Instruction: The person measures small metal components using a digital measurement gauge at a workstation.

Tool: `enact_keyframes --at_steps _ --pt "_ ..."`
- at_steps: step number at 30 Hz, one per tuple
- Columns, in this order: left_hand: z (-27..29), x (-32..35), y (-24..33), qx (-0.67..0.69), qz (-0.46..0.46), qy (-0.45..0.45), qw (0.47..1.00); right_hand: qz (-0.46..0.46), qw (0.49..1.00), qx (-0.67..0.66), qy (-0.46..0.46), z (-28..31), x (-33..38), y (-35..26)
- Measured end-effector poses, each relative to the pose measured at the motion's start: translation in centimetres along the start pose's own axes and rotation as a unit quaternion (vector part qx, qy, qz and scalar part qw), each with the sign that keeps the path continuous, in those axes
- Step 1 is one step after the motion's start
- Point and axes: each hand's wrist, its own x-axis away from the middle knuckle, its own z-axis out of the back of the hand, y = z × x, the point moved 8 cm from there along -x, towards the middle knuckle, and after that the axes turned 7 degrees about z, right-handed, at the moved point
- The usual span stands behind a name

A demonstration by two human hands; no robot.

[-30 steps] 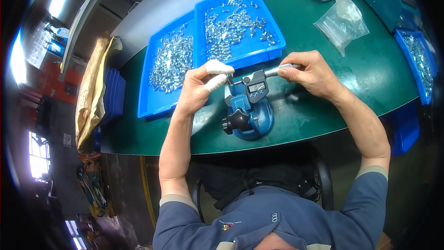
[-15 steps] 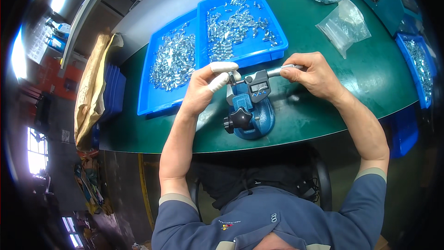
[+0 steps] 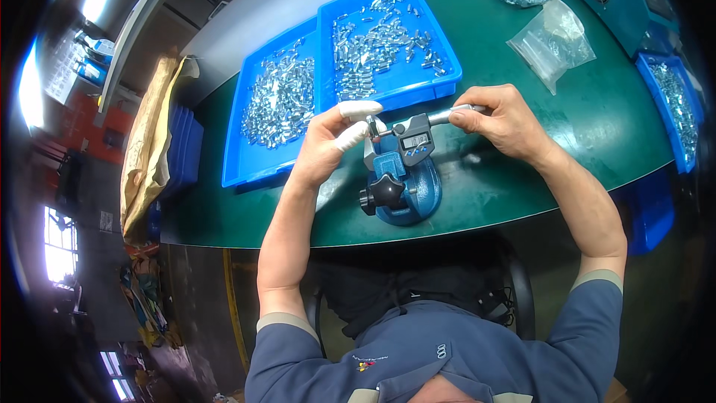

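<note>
A digital micrometer (image 3: pixel 415 141) with a small display is clamped in a blue stand (image 3: pixel 418 198) that has a black knob (image 3: pixel 387 190). My left hand (image 3: pixel 328 138), with white covers on thumb and forefinger, pinches a small shiny metal part (image 3: pixel 374 126) at the micrometer's jaws. The fingertips hide much of that part. My right hand (image 3: pixel 503 121) is closed around the micrometer's thimble (image 3: pixel 450 115), thumb and fingers pressed on it.
Two blue trays (image 3: pixel 233 168) (image 3: pixel 446 83) of small metal parts stand beyond my hands. Plastic bags (image 3: pixel 556 41) lie at the back right, near a teal machine (image 3: pixel 623 0). Another blue bin (image 3: pixel 690 157) of parts sits at the right edge. Brown paper (image 3: pixel 149 149) stands at the left.
Both hands keep their hold at the micrometer. The whole scene has shifted very slightly, and the display appears changed.
</note>
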Motion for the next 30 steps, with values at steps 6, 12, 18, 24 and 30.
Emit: enact_keyframes --at_steps 6,12,18,24,30 --pt "-0.2 0.3 0.5 -0.008 0.002 0.010 1.000 -0.002 1.000 -0.011 -0.003 0.0 0.0 -0.1" --pt "-0.2 0.3 0.8 -0.016 -0.013 0.023 1.000 0.004 0.999 -0.035 0.000 -0.2 0.1 -0.1" --pt "5.5 0.4 2.8 -0.115 -0.092 0.223 0.964 0.001 0.999 -0.033 -0.003 -0.1 0.1 -0.1" --pt "10.0 -0.1 6.1 -0.436 -0.178 0.372 0.800 -0.005 0.999 -0.030 -0.009 -0.1 0.2 0.1" --pt "4.0 -8.9 2.3 -0.495 -0.059 0.106 0.860 -0.014 0.999 -0.033 -0.010 0.0 0.2 0.3"
